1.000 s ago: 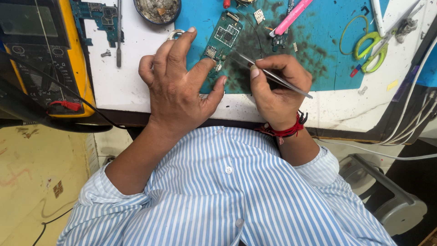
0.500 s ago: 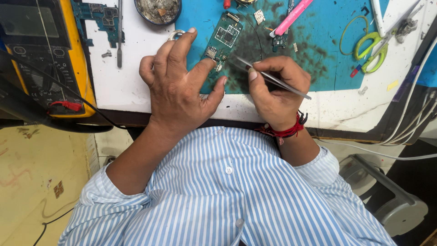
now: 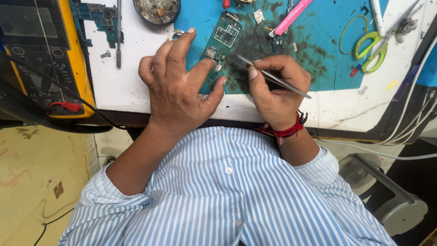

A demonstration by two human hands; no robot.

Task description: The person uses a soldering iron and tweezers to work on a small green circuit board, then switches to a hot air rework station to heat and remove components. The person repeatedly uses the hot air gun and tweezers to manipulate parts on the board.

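Note:
A green circuit board lies on a blue work mat stained black. My left hand rests on the board's near end, fingers spread, pinning it down. My right hand pinches metal tweezers, whose tip points left toward the board's lower edge. A red thread band circles my right wrist.
A yellow multimeter with red and black leads stands at the left. A second circuit board, a metal tool, a round dish, a pink pen and green-handled scissors lie along the back. White cables hang at the right.
The tweezers' tip has shifted slightly along the board's lower edge; both hands otherwise hold their places.

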